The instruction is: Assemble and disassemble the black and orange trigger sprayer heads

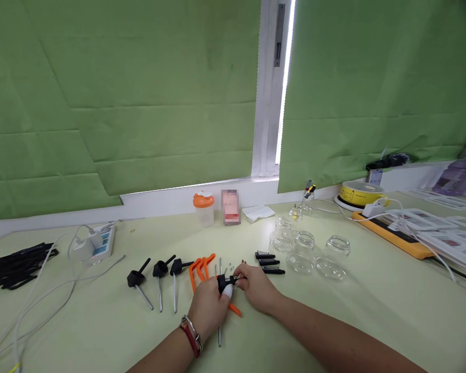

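Observation:
My left hand is closed around a black part with a metal rod below it. An orange handle sticks out under that hand. At the right end of the black part, my right hand pinches something small and thin that I cannot make out. Orange handles lie just behind my left hand. Several tiny metal pieces rest beyond my fingers. To the right are black parts with springs. Three black heads with metal rods lie on the left.
Glass jars stand at the right on the pale table. Behind are an orange-lidded cup and a white tissue. A power strip, white cables and black straps lie left; an orange-edged device sits far right.

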### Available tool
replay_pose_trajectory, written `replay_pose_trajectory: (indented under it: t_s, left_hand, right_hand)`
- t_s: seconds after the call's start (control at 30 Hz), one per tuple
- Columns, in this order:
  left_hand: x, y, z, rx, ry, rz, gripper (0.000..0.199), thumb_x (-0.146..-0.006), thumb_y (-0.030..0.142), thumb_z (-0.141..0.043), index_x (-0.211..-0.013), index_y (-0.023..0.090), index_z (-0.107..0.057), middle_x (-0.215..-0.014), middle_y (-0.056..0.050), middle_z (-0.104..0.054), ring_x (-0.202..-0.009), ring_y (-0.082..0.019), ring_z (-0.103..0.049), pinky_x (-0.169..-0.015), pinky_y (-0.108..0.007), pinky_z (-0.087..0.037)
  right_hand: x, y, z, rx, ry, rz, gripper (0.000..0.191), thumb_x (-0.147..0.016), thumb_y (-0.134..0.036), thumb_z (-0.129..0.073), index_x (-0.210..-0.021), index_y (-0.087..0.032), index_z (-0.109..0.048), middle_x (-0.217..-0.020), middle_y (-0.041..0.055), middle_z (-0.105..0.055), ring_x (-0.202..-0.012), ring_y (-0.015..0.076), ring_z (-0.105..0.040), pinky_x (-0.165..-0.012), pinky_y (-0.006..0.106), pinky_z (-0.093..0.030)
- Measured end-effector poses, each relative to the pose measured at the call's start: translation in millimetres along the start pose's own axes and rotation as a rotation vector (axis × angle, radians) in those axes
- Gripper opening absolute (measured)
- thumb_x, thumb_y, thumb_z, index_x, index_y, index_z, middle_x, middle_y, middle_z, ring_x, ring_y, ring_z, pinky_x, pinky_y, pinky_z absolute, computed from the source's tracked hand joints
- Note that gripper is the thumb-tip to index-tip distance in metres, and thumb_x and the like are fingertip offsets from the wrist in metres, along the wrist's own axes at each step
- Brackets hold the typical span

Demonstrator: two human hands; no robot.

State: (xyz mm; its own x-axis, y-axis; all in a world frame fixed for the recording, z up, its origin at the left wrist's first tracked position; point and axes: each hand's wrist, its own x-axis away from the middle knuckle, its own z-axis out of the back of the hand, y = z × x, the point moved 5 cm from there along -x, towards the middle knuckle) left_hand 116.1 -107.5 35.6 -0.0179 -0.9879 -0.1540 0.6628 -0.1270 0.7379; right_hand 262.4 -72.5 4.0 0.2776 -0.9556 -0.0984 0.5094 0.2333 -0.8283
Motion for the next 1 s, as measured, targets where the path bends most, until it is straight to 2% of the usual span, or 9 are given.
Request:
replay_pose_trajectory:
  t_s: [0.2, 0.37, 0.7, 1.0]
  left_hand:
    - [1.2, 5.5, 0.2, -0.121, -0.069, 0.034, 0.024, -0.077, 0.038, -0.048, -0.06, 0.02, -0.046, -0.055, -0.002, -0.051, -0.05, -0.016, -0.046, -0.047, -0.027, -0.028]
    - [1.2, 8.5, 0.2, -0.189, -0.101, 0.037, 0.024, -0.079, 0.038, -0.045, -0.064, 0.019, -0.046, -0.057, -0.001, -0.051, -0.052, -0.015, -0.047, -0.048, -0.026, -0.03]
    - [-0.9, 3.9, -2.3, -0.214, -0.106, 0.04, 0.025, -0.079, 0.039, -0.044, -0.065, 0.019, -0.046, -0.058, -0.002, -0.053, -0.053, -0.015, -0.048, -0.048, -0.026, -0.031]
    - [-0.9, 3.9, -2.0, -0.232, -0.098, 0.029, 0.025, -0.079, 0.039, -0.044, -0.063, 0.02, -0.044, -0.056, -0.001, -0.05, -0.054, -0.016, -0.048, -0.049, -0.026, -0.03]
  right_hand:
    - [0.9, -2.2, 2.4, 0.008, 0.009, 0.006, 0.02, -0.075, -0.01, -0.047, -0.092, -0.021, -0.051, -0.068, -0.0025, -0.055, -0.063, 0.0119, -0.048, -0.057, 0.021, -0.033]
    - [-0.3, -1.1, 2.3, 0.032, 0.004, 0.007, 0.016, -0.074, -0.011, -0.048, -0.087, -0.021, -0.051, -0.069, -0.0024, -0.055, -0.064, 0.0117, -0.048, -0.056, 0.021, -0.032]
    - [-0.7, -2.7, 3.5, 0.062, -0.005, 0.003, 0.012, -0.074, -0.012, -0.05, -0.082, -0.02, -0.05, -0.068, -0.0026, -0.054, -0.063, 0.0113, -0.047, -0.056, 0.021, -0.03]
    - [-1.9, 0.0, 2.9, 0.07, 0.0, 0.006, 0.014, -0.075, -0.013, -0.049, -0.086, -0.022, -0.05, -0.068, -0.0029, -0.055, -0.063, 0.0114, -0.048, -0.057, 0.021, -0.031]
